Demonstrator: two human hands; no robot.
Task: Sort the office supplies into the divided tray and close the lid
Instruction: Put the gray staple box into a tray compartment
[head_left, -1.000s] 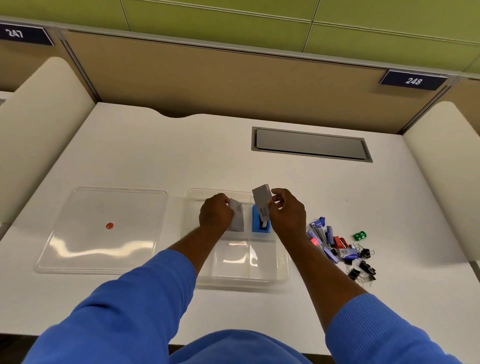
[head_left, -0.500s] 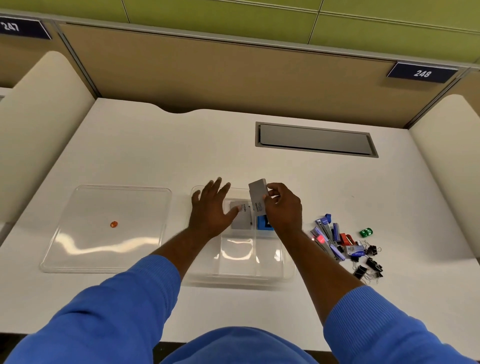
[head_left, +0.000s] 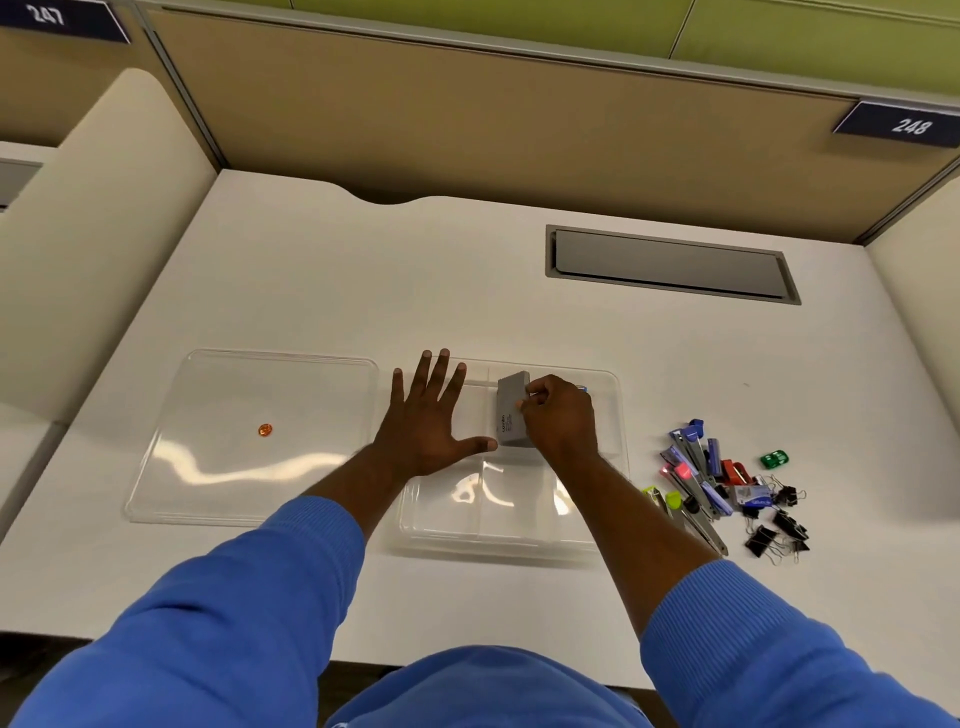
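Observation:
A clear divided tray sits on the white desk in front of me. My right hand grips a small grey box by its right side, low in a back compartment of the tray. A bit of blue shows behind that hand. My left hand lies flat with fingers spread over the tray's back left part, its thumb tip next to the grey box. The clear lid lies flat to the left of the tray, with a small orange spot on it.
A heap of loose supplies lies right of the tray: black binder clips, blue and red staplers or clips, a green piece. A grey cable hatch is set in the desk at the back right. Partition walls enclose the desk.
My left hand let go of a grey box in the tray and spread flat. My right hand lowered its grey box from above the tray down into a back compartment.

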